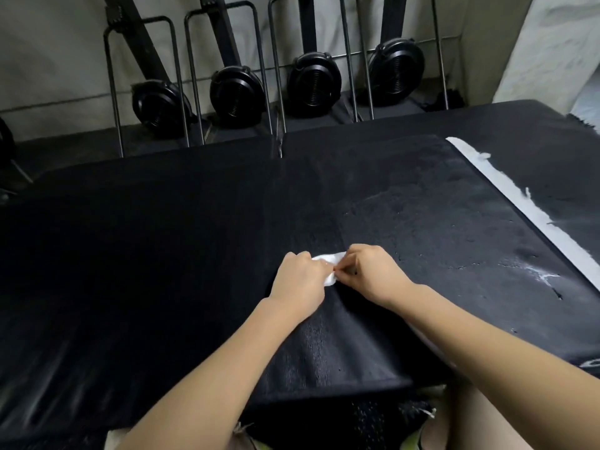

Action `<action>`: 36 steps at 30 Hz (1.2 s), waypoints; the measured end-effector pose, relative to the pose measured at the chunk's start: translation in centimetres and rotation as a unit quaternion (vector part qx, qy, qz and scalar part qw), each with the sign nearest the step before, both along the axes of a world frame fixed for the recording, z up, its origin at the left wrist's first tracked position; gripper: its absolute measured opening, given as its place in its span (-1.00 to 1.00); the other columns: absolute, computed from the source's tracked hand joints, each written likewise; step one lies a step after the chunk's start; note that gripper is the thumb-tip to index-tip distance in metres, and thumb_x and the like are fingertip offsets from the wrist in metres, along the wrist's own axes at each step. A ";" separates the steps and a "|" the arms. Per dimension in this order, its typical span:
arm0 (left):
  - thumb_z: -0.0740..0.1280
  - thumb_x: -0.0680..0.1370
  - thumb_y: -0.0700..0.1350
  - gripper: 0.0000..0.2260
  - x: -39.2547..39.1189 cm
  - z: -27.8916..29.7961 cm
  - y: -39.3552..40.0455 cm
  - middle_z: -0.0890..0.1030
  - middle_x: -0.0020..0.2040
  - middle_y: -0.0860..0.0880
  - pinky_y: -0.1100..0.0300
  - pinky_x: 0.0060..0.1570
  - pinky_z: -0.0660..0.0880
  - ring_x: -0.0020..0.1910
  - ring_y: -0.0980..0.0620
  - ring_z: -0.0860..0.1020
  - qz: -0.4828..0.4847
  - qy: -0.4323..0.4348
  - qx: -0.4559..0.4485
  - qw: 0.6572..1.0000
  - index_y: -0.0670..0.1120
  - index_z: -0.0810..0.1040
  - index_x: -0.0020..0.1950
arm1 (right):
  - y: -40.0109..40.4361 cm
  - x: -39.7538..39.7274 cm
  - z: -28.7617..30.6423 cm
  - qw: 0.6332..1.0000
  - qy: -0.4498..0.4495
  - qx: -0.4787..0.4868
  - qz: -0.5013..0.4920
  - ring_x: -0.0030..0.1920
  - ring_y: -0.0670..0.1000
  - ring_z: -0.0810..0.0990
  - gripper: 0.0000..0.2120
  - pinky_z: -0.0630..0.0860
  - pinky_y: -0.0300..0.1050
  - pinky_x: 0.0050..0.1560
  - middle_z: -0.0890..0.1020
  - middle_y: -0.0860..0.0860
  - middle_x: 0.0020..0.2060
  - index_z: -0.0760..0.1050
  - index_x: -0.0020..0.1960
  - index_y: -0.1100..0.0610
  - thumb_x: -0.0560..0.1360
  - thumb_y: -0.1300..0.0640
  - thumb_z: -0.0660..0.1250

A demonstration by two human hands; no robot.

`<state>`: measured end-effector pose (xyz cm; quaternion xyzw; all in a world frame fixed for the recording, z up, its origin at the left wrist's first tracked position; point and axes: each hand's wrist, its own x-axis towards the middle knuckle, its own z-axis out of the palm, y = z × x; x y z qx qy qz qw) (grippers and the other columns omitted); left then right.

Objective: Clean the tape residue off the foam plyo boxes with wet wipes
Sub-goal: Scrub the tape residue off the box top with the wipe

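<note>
Fingers: the fingers of both hands are curled in and pinched on a small bunched white wet wipe, which sits between the two hands.
Left hand: the left hand grips the wipe's left side, knuckles up, thumb side toward the right hand.
Right hand: the right hand pinches the wipe's right edge with fingertips drawn together; the two hands nearly touch.
Wet wipe: crumpled, white, partly hidden by the fingers; it is over the middle of the near box's top, and I cannot tell whether it presses on the surface or is lifted just above it.
Foam plyo box: the black foam plyo box fills most of the view, its top flat and wide; the stretch to the right of the hands looks wet and shiny, with pale scuffs and flecks near its right edge.
Tape residue: a long white strip of tape residue with ragged edges runs diagonally along the right side, well apart from the hands.
Second box: another black foam surface lies beyond that strip, at the far right.
Forearms: both bare forearms reach in from the lower edge, crossing the near side of the box.
Background: four black round fan-wheel machines stand in metal frames against a pale wall behind the box.
</note>
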<state>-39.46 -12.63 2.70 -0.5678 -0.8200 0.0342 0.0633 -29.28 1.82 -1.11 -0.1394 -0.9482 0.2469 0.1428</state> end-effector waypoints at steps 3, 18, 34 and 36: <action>0.51 0.17 -0.19 -0.77 3.6 0.6 -2.7 0.46 -0.47 0.05 0.18 -0.34 0.16 -0.46 0.02 0.36 -0.031 0.007 -0.005 0.999 0.02 0.63 -0.23 | -1.9 4.0 -0.1 1.000 0.005 -0.003 0.022 -0.21 -0.05 0.54 -0.88 0.53 -0.04 -0.13 0.58 -0.08 -0.25 0.72 -0.16 0.00 0.47 0.03 0.41; 0.20 0.48 -0.22 -0.69 7.6 -0.6 -6.8 0.50 -0.25 0.06 0.09 -0.18 0.22 -0.20 -0.04 0.46 0.000 -0.031 0.066 0.997 0.02 0.60 0.13 | -6.4 7.3 -0.4 0.998 0.044 0.042 -0.009 -0.19 0.06 0.60 -0.90 0.55 -0.03 -0.18 0.63 0.00 -0.22 0.70 -0.18 0.08 0.50 0.14 0.45; 0.42 0.43 -0.17 -0.82 9.7 -5.8 -14.9 0.49 -0.35 0.12 0.17 -0.19 0.35 -0.31 0.08 0.31 -0.116 -0.084 0.178 0.974 0.07 0.51 -0.29 | -14.1 13.1 -3.9 0.986 0.141 0.072 0.042 -0.18 -0.06 0.56 -0.94 0.47 -0.23 -0.04 0.64 -0.09 -0.17 0.71 -0.14 0.07 0.42 0.14 0.58; 0.41 0.47 -0.18 -0.85 9.0 -5.7 -16.8 0.53 -0.29 0.14 0.17 -0.16 0.32 -0.28 0.09 0.34 -0.123 -0.081 0.194 0.970 0.06 0.53 -0.23 | -15.8 11.7 -4.4 0.981 0.161 0.090 0.057 -0.15 0.01 0.59 -0.93 0.50 -0.09 -0.06 0.65 -0.06 -0.13 0.68 -0.13 0.11 0.49 0.11 0.49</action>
